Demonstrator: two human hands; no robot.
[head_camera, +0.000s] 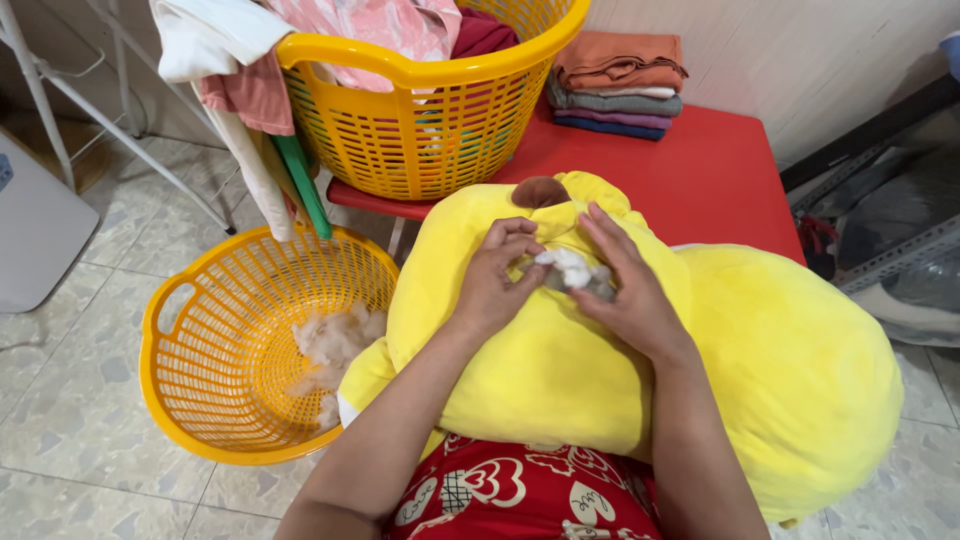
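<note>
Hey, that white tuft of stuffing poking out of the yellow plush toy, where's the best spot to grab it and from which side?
Probably pinch the white tuft of stuffing at its raised top, coming down from above. It sticks up out of the yellow plush toy between the left hand and right hand, which block both sides. It looks loose and fluffy, so a low fingertip pinch should suit.

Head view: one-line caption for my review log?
Both hands, left and right, pull white stuffing from a yellow plush toy beside a basket.
</note>
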